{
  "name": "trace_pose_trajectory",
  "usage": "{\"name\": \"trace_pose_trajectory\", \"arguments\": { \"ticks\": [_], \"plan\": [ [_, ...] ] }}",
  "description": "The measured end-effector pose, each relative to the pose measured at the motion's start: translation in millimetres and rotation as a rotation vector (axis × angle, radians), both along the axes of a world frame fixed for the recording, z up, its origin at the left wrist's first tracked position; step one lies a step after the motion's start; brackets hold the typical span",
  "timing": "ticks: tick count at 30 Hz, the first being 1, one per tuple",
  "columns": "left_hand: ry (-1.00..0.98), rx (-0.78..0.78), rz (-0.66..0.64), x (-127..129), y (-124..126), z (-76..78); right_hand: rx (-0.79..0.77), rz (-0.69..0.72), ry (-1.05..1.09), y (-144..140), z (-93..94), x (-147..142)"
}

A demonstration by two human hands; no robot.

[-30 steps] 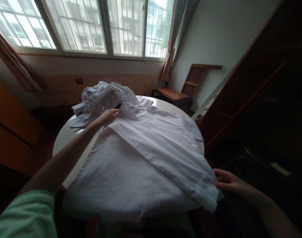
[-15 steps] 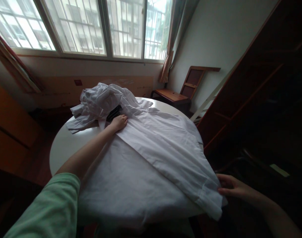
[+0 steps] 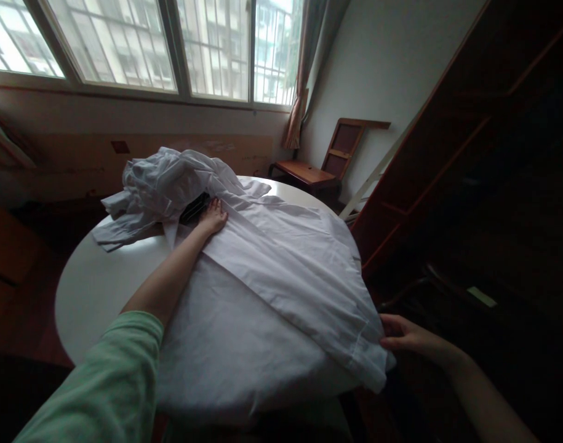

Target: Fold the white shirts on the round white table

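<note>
A white shirt (image 3: 281, 271) lies spread over a round white table (image 3: 91, 283), one side folded across its middle. My left hand (image 3: 213, 216) rests flat on the shirt near its collar at the far end, fingers apart. At the near right edge of the table, my right hand (image 3: 401, 335) pinches the shirt's hem corner. A pile of crumpled white clothes (image 3: 161, 184) sits at the table's far left, just beyond my left hand, with a dark item (image 3: 195, 208) partly under it.
A wooden chair (image 3: 322, 166) stands by the far wall under a curtain (image 3: 302, 67). Dark wooden furniture (image 3: 470, 184) fills the right side. Large barred windows (image 3: 138, 43) run along the back wall.
My left hand slid right along the collar end and flattened on the shirt. My right hand stayed at the hem corner. The view shifted so the table sits further left.
</note>
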State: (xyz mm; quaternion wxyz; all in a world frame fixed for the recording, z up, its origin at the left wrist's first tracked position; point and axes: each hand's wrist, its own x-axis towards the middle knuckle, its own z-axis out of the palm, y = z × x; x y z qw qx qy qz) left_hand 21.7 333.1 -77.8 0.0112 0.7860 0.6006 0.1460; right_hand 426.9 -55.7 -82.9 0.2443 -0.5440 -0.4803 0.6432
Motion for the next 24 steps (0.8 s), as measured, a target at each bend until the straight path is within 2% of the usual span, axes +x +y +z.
{"name": "trace_pose_trajectory", "arguments": {
  "ticks": [3, 6, 10, 12, 14, 16, 20, 24],
  "plan": [
    [-0.044, 0.035, 0.048, 1, -4, 2.2, -0.005, 0.0, 0.011, -1, -0.2, -1],
    [-0.147, 0.172, 0.04, -3, -7, 8.9, 0.01, 0.009, -0.007, 0, -1.5, 0],
    [-0.262, 0.325, 0.035, -16, 2, 28.7, 0.015, -0.017, -0.05, -1, -6.7, 7],
    [-0.217, 0.344, -0.042, -22, 13, 42.1, 0.027, -0.045, -0.054, -1, -10.5, 9],
    [-0.116, 0.314, -0.14, -26, 27, 55.3, 0.063, -0.099, -0.053, -2, -14.0, 10],
    [0.015, 0.209, -0.213, -27, 41, 66.5, 0.128, -0.207, -0.045, -2, -16.6, 8],
    [0.158, -0.001, -0.279, -19, 61, 77.4, 0.283, -0.398, -0.029, -2, -19.5, 0],
    [0.196, -0.037, -0.234, -12, 67, 77.6, 0.259, -0.306, -0.143, -4, -20.6, -4]
  ]
}}
